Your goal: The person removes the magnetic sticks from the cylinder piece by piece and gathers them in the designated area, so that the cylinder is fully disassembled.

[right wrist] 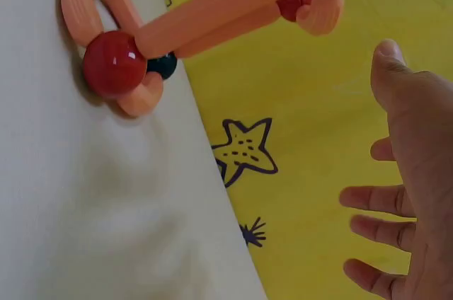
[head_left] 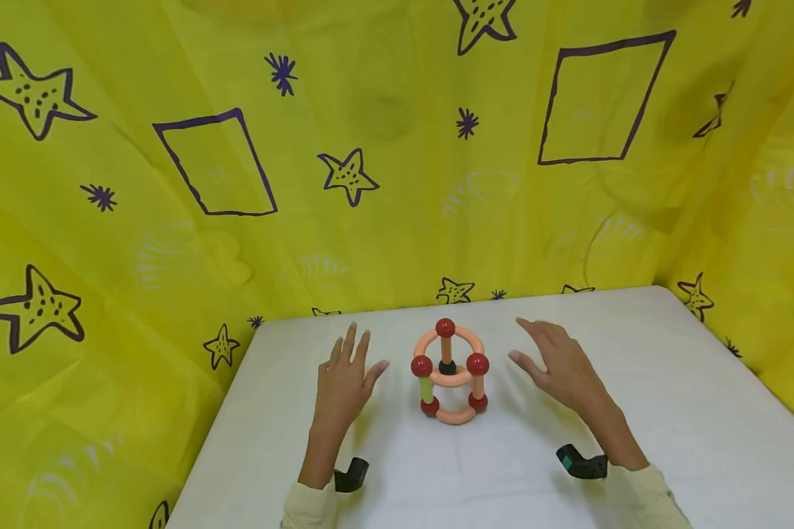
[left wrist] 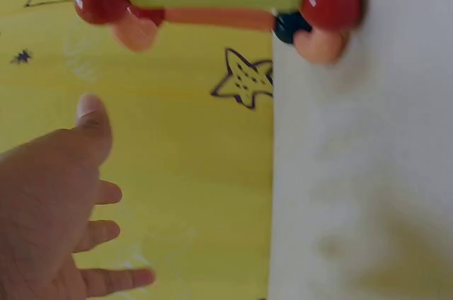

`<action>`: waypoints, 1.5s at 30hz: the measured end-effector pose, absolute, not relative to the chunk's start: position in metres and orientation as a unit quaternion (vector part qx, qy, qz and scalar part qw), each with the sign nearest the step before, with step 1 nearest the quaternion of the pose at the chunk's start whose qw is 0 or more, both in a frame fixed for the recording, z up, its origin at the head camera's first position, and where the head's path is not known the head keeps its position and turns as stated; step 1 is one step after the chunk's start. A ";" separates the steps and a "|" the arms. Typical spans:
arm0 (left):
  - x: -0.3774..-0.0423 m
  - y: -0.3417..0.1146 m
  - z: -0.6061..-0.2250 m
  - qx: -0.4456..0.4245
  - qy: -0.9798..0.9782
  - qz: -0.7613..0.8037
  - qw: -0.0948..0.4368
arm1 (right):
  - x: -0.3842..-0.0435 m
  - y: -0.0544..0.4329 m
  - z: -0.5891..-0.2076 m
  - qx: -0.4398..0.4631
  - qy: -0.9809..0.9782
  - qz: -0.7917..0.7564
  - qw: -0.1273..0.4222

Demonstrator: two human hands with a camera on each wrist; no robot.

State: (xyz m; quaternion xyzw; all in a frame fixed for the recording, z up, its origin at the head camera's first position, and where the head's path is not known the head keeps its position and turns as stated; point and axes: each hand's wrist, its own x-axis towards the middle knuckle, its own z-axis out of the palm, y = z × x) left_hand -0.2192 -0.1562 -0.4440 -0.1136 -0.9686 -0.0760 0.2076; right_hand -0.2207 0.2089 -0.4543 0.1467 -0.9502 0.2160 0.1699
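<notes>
As the left grip (head_left: 342, 388) and the right grip (head_left: 564, 371) are flanking the ball-and-rod frame (head_left: 450, 380), I'm seeing clear air on both sides! The left grip is showing its fingers spread, thumb pointing across towards the frame, and it is holding nothing. Opposite, the right grip is also displaying spread fingers, its thumb standing well apart from them, and it too is holding nothing.

Right between the two grips, near both, the frame is standing upright on the white surface (head_left: 437, 477). Its green rod (head_left: 426, 390) is facing the left grip, an orange rod (head_left: 478, 386) is facing the right grip, and a rear rod (head_left: 446, 350) is rising at the far side between them. Red balls (head_left: 478, 364) are capping the corners, while a dark ball (head_left: 447, 366) is sitting at the rear rod's foot. Curved orange pieces (head_left: 455, 416) are linking the balls, top and bottom!

Behind each grip, a dark curved piece (head_left: 582, 464) is jutting inward at the wrist, beside a pale sleeve (head_left: 309, 507). Beyond both grips, yellow cloth (head_left: 397, 242) is hanging, and dark-outlined stars (head_left: 349, 176) are dotting it.
</notes>
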 end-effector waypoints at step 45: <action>-0.184 -0.033 -0.459 -0.272 -0.870 -0.091 0.401 | -0.204 0.161 -0.459 0.240 -0.834 0.462 0.183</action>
